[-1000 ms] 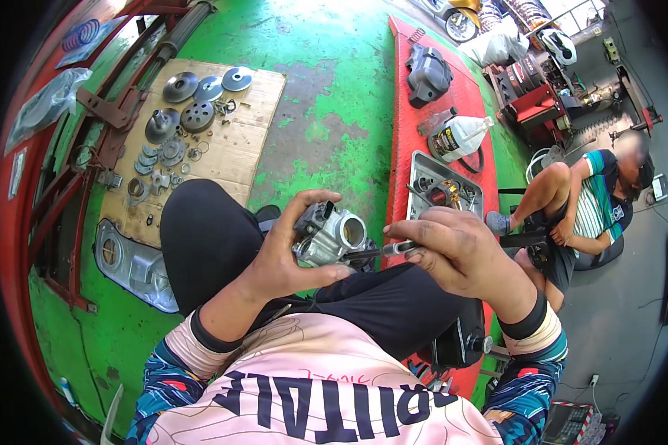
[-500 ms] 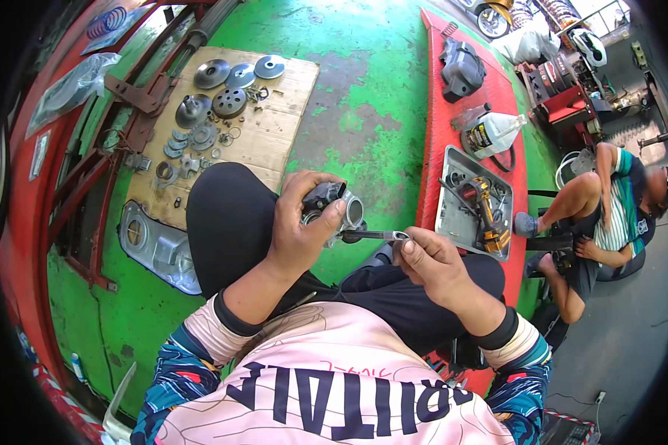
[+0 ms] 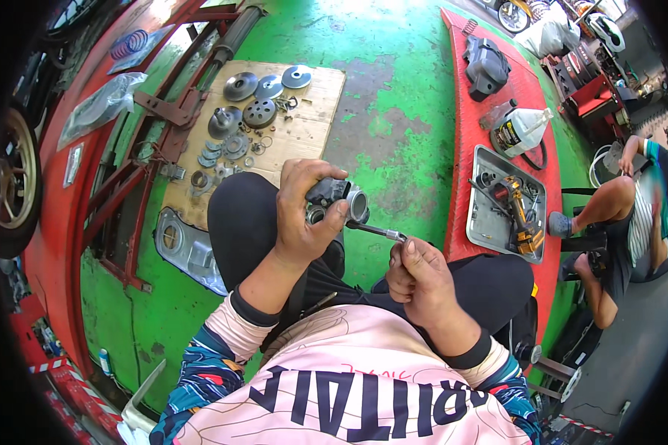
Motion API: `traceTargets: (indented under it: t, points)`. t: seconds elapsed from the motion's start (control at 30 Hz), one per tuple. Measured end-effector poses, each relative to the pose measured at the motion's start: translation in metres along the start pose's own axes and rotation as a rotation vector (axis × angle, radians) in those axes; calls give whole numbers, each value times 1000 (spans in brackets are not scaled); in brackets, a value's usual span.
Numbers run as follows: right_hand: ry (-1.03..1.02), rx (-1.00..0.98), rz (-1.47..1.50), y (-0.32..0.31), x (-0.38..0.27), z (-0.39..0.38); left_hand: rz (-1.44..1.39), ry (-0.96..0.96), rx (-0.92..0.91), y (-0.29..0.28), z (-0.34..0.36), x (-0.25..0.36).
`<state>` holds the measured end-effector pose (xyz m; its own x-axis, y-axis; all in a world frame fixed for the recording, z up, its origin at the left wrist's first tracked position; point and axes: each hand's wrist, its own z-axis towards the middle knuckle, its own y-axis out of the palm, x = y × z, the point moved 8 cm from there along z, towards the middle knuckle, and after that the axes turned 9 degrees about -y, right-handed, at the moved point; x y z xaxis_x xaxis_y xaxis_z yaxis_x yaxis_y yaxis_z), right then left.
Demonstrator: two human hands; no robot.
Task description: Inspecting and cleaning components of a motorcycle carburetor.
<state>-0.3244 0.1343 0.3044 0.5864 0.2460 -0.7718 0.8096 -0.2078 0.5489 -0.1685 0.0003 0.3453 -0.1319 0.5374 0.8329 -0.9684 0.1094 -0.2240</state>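
My left hand is wrapped round a throttle body, a grey metal casting with a round open bore and a black plastic part on top. My right hand grips the near end of a slim wrench between thumb and curled fingers. The wrench's far end meets the lower side of the throttle body, where the exact contact is too small to make out. Both hands are above my lap, between my knees.
On the left, a cardboard sheet bears metal discs and small parts, with a silver cover beside it. A red platform on the right carries a grey tray with a yellow power tool, and a jug. Another person sits far right.
My right hand has dropped slightly, so the wrench slants downward toward it rather than lying level. The left hand keeps its hold. The whole view has shifted, moving the surroundings rightward.
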Motion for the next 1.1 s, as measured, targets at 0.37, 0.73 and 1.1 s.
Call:
traceTargets:
  t: [0.37,0.73,1.1]
  points:
    - [142,-288,92,48,-13,-1,-280,-209,-170,-12,2,-9]
    - [143,-186,113,82,-3,9,-448,-223,29,-24,15,-8]
    - [-5,-87,123,74,8,11,-360,-132,46,-27,18,1]
